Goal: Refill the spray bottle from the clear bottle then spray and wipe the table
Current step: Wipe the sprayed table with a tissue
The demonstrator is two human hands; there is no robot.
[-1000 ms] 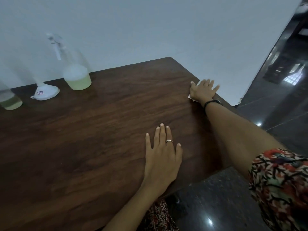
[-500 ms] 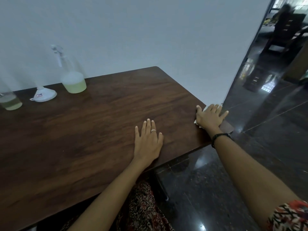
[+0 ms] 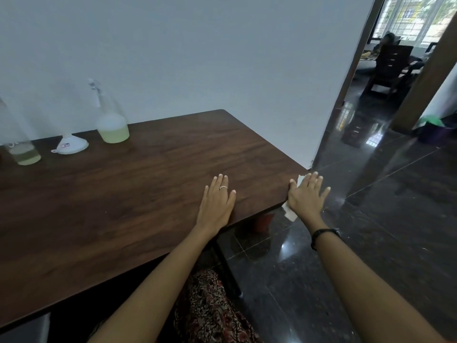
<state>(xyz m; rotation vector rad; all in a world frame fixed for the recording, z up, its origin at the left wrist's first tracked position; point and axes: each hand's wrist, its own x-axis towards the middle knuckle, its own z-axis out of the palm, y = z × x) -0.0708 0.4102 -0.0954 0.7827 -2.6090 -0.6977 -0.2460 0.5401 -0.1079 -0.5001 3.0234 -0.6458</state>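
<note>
The dark wooden table fills the left of the view. My right hand lies flat at its near right corner, pressing a white tissue that sticks out from under the palm past the table's edge. My left hand rests flat on the tabletop near the front edge, holding nothing. At the back left stands the spray bottle with pale green liquid in its base. A white funnel lies upside down beside it. The clear bottle, with a little liquid in it, stands at the far left.
A white wall runs behind the table. To the right is a glossy dark tiled floor and a doorway into another room with a dark wooden chair and a person sitting there. A red-brown pot sits under the table's corner.
My right hand has slid the tissue along the table's right edge towards me, down to the near corner. My left hand stays flat on the table. The view has tilted up.
</note>
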